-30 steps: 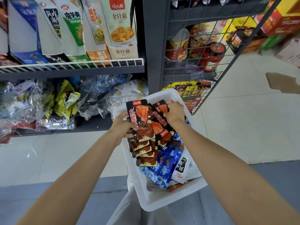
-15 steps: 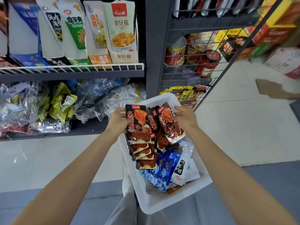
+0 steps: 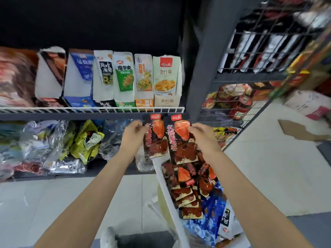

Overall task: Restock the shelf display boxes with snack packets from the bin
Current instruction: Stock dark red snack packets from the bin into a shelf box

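Shop shelving ahead, left hand [image 3: 134,131] and right hand [image 3: 200,133] each pinching glossy red-black snack packets [image 3: 181,140], next probably slotting into tall cardboard display boxes [image 3: 166,81].

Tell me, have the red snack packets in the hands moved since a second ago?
Yes. The red snack packets went up out of the white bin, toward the wire shelf rail.

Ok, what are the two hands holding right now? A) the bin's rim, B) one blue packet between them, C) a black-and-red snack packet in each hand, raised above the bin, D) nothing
C: the left hand pinches one black-and-red packet and the right hand grips another, both lifted just below the wire shelf edge, above the white bin.
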`<state>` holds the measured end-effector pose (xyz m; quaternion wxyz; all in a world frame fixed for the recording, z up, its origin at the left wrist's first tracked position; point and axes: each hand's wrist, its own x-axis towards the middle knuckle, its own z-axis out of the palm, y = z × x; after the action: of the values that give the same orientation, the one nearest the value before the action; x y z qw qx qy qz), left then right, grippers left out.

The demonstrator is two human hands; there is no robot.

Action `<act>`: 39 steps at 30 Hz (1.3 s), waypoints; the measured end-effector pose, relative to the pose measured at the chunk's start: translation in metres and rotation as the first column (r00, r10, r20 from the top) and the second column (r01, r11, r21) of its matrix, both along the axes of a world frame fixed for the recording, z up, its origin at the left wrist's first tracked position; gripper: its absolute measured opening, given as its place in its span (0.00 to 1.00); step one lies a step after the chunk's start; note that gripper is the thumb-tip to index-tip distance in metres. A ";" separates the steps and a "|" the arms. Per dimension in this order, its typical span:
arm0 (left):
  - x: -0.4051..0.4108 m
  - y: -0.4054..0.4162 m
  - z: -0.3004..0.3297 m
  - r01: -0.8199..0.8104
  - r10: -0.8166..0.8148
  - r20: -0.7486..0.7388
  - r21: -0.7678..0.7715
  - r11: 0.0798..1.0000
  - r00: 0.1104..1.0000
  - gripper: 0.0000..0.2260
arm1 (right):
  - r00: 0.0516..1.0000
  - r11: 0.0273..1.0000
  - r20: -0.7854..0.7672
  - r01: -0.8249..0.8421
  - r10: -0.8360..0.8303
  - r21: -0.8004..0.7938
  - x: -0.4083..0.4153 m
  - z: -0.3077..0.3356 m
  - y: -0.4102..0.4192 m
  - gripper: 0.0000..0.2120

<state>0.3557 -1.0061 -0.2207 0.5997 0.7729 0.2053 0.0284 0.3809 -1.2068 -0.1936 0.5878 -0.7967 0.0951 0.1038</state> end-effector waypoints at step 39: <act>0.153 0.395 0.103 -0.008 -0.058 0.320 0.201 0.980 0.946 0.04 | 0.904 0.990 0.410 -0.142 0.122 0.020 0.151 0.106 0.375 0.05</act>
<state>0.5088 -0.6107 -0.1177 0.5450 0.8164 0.0902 0.1680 0.5322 -0.8323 -0.0874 0.6058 -0.7906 -0.0862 -0.0226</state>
